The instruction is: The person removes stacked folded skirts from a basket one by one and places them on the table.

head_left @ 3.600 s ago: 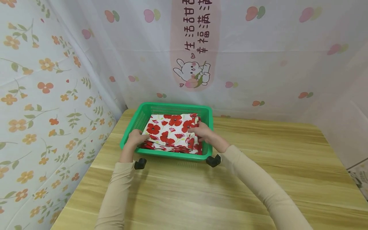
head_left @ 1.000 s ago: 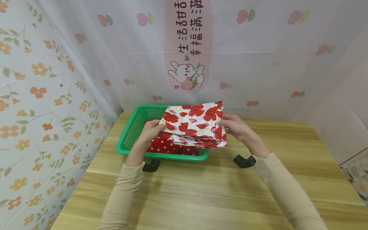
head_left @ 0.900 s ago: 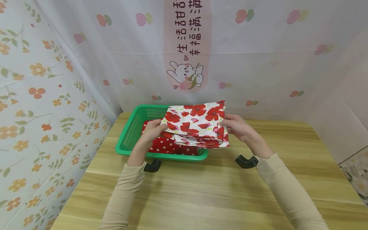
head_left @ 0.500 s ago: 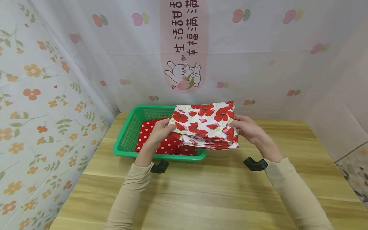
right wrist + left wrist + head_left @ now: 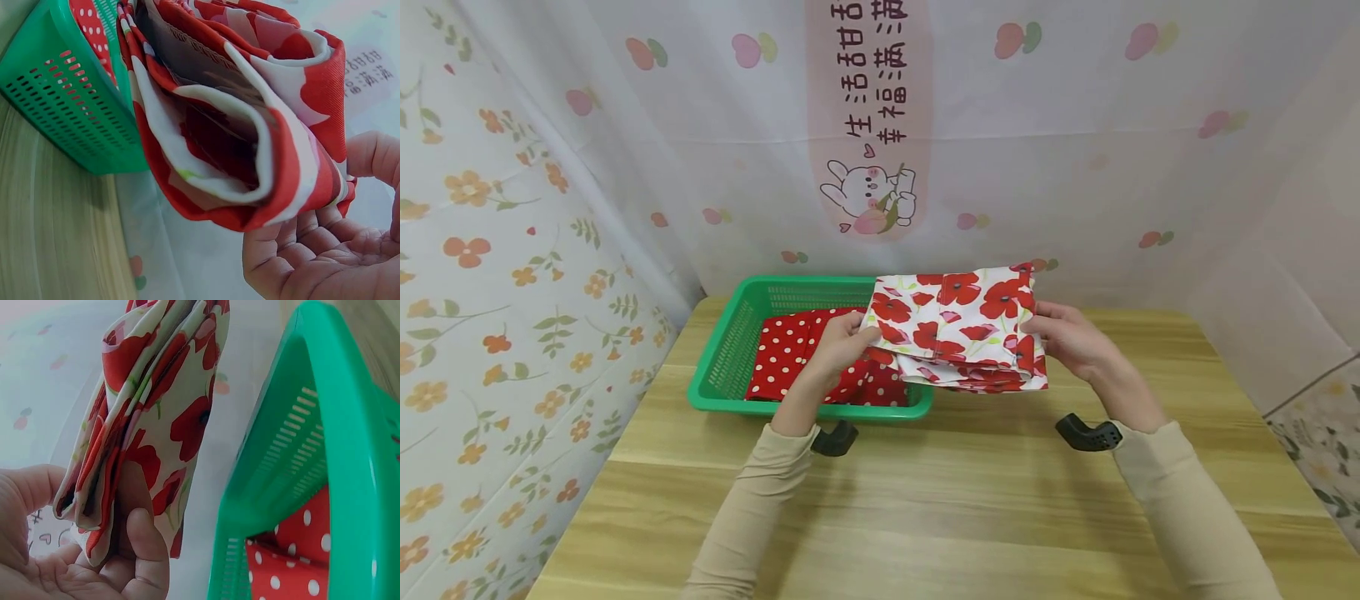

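Observation:
A folded white cloth printed with red poppies point(image 5: 955, 312) is held up level, partly over the right end of a green plastic basket point(image 5: 700, 387). My left hand point(image 5: 838, 346) pinches its left edge, thumb on top. The left wrist view shows several layers of the folded cloth point(image 5: 187, 419) between thumb and curled fingers. At the right edge, my right hand point(image 5: 1075, 337) grips the cloth with the thumb above and fingers beneath. Loose open folds of the cloth point(image 5: 294, 125) face the right wrist camera. Inside the basket lies a red cloth with white dots point(image 5: 782, 358).
The basket stands on a wooden table point(image 5: 970, 500), near its back left corner. A white printed curtain point(image 5: 1037, 167) hangs behind the table, and a flowered one point(image 5: 512, 333) at the left. Black wrist-camera mounts point(image 5: 1086, 433) stick out below the sleeves.
Both hands have lifted the poppy cloth out of the basket and carried it to the right. The red dotted cloth beneath has come into view.

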Demonstrator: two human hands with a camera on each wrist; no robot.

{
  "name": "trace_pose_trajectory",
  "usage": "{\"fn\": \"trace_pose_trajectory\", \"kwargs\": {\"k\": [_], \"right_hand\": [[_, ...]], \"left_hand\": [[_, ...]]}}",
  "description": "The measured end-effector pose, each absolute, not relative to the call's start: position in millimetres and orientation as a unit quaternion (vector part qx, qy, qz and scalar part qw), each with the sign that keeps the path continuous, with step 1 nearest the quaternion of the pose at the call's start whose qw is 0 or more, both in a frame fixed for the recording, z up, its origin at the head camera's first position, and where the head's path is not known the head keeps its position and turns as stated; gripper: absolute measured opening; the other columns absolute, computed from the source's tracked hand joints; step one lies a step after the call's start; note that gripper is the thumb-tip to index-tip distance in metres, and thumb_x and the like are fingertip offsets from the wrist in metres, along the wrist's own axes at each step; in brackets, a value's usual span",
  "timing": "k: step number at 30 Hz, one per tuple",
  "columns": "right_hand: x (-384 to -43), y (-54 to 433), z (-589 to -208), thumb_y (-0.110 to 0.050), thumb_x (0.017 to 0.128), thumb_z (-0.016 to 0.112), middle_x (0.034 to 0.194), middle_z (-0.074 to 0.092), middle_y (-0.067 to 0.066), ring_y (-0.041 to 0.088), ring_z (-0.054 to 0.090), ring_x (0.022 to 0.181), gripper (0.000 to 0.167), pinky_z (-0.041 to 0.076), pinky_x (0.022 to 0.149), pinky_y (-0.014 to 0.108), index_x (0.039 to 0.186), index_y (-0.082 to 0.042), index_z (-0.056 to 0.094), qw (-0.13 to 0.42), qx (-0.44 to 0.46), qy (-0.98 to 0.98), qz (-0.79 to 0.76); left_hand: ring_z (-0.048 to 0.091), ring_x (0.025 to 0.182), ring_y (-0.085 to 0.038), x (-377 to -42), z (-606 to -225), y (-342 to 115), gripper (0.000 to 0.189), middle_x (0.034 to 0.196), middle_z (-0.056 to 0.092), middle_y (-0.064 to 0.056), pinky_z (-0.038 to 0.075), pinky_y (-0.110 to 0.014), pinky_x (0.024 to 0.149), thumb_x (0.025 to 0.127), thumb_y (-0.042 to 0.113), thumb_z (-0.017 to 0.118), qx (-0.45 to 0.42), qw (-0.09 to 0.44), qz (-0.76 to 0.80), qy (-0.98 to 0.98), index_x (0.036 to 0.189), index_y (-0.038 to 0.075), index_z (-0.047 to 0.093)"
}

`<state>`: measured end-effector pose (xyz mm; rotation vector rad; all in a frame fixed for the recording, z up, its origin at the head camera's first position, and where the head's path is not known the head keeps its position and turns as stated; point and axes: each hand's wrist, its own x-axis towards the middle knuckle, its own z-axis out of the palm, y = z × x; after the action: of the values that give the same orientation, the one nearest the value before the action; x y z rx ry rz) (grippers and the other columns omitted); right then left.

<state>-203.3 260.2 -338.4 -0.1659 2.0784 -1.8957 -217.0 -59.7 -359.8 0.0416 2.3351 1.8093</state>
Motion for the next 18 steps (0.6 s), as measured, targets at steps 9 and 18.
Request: {"fn": "trace_pose_trajectory", "kwargs": {"k": [9, 18], "right_hand": [[-197, 282, -342, -0.009, 0.096, 0.047, 0.096, 0.062, -0.007, 0.007, 0.060, 0.086, 0.049, 0.051, 0.076, 0.022, 0.135, 0.011, 0.025, 0.158, -0.039, 0.714, -0.681], [-188, 305, -343, -0.010, 0.096, 0.048, 0.096, 0.062, -0.009, 0.007, 0.060, 0.085, 0.045, 0.051, 0.075, 0.022, 0.133, 0.005, 0.029, 0.148, -0.014, 0.709, -0.689]], "left_hand": [[0.067, 0.086, -0.023, -216, -361, -36, 0.038, 0.101, 0.068, -0.014, 0.052, -0.040, 0.083, 0.090, 0.018, 0.060, 0.020, 0.107, 0.619, 0.777, 0.123, -0.001, 0.055], [0.067, 0.088, -0.020, -217, -367, -11, 0.037, 0.102, 0.068, -0.011, 0.052, -0.038, 0.083, 0.089, 0.017, 0.061, 0.037, 0.114, 0.623, 0.773, 0.122, 0.000, 0.056]]}}
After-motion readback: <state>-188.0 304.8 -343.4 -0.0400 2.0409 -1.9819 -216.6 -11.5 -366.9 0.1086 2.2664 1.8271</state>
